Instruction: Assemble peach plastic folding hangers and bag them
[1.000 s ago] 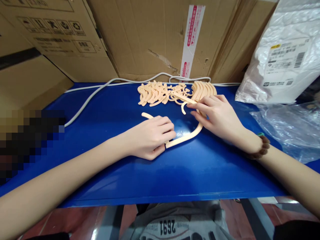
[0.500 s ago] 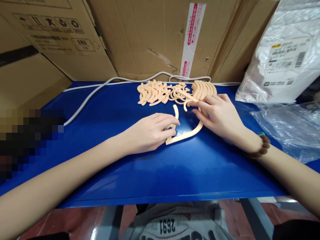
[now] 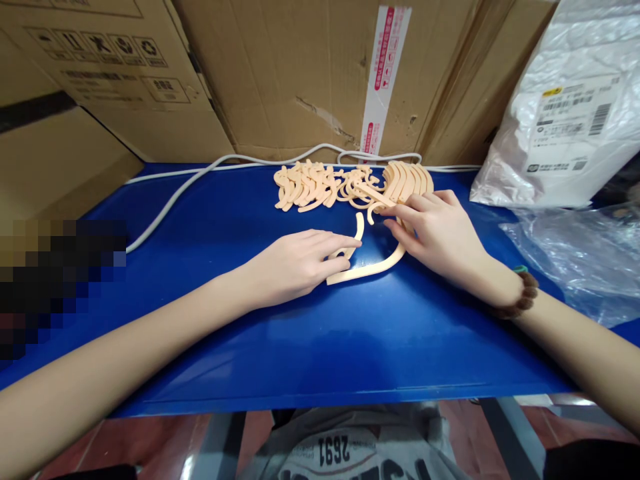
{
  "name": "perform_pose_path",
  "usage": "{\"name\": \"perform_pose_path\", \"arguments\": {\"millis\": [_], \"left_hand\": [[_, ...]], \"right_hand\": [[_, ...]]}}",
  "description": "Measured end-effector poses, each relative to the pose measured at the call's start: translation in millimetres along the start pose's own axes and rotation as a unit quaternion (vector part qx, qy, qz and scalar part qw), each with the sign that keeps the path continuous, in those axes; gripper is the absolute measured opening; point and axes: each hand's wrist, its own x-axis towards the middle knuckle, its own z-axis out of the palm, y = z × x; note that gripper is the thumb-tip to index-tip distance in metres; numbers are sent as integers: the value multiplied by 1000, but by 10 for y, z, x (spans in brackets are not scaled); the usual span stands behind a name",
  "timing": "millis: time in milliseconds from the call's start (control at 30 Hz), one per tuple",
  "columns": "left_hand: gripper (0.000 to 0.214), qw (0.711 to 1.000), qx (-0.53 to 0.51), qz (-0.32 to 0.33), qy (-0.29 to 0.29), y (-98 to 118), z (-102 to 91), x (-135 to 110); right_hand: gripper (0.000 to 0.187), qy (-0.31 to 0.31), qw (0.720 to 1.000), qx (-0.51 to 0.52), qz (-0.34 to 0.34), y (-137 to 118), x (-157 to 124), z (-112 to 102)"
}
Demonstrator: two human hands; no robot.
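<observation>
My left hand point(image 3: 296, 263) lies on the blue table top point(image 3: 250, 333), fingers stretched flat over a small curved peach plastic piece point(image 3: 357, 230). A long curved peach strip point(image 3: 370, 268) runs from under my left fingertips to under my right hand point(image 3: 435, 233). The right hand pinches a small peach hook piece point(image 3: 373, 212) between thumb and fingers and rests on the strip's far end. Just behind it lies a pile of several peach curved pieces point(image 3: 320, 185) and a neat stack of arcs point(image 3: 407, 179).
Cardboard boxes point(image 3: 300, 73) stand along the back edge. A white cable point(image 3: 190, 187) runs along the back of the table. A white plastic bag with labels point(image 3: 565, 113) and clear plastic film point(image 3: 575, 260) lie at the right. A blurred patch sits at left.
My left hand slid right and opened from a curled grip to flat fingers; the small curved piece moved from its left side to beyond its fingertips. The right hand barely moved.
</observation>
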Motion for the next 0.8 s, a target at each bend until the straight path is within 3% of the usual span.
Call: {"name": "perform_pose_path", "arguments": {"millis": [800], "left_hand": [[30, 1000, 16, 4, 5, 2, 8, -12]], "right_hand": [[35, 7, 999, -35, 20, 6, -4, -10]]}}
